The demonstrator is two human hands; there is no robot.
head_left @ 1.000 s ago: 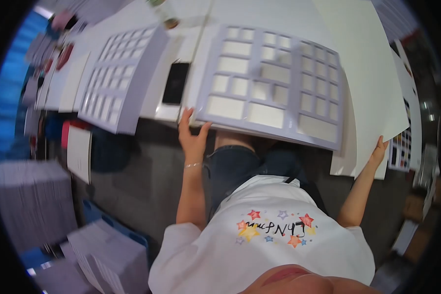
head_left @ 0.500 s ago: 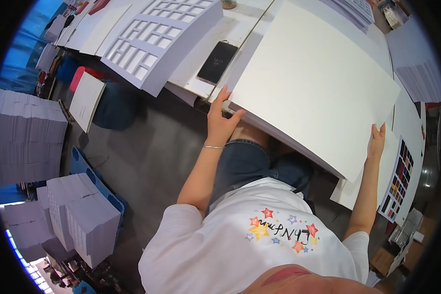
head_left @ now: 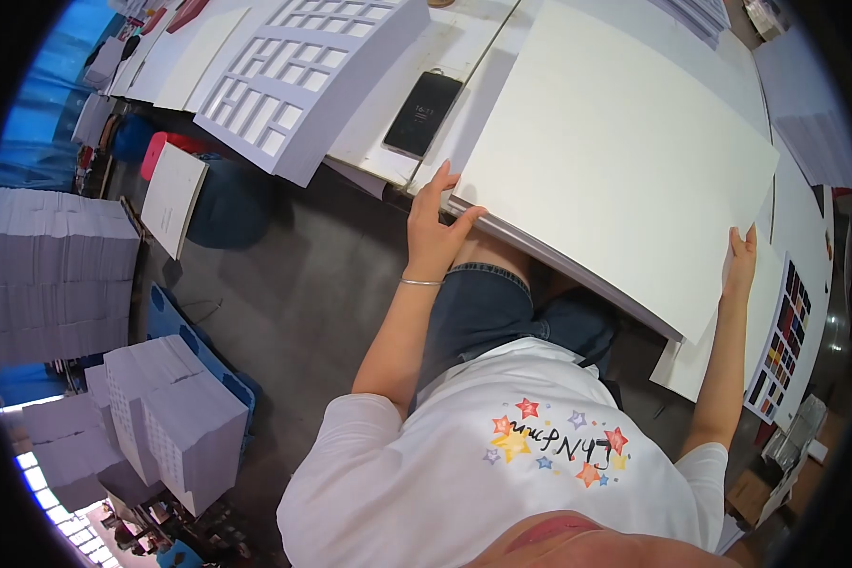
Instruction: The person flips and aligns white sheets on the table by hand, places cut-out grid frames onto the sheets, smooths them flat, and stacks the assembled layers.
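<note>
Sheet (head_left: 625,170) laid over stack (head_left: 587,280), seemingly not flush; your left hand (head_left: 434,234) spread wide at sheet's corner, right hand (head_left: 740,263) at edge, grip unclear.

A black phone (head_left: 423,114) lies on the desk (head_left: 377,150). To the left, a pale board (head_left: 174,201) shows beside a dark stool (head_left: 232,204), near tall paper stacks (head_left: 57,275) and a blue curtain (head_left: 38,123).
</note>
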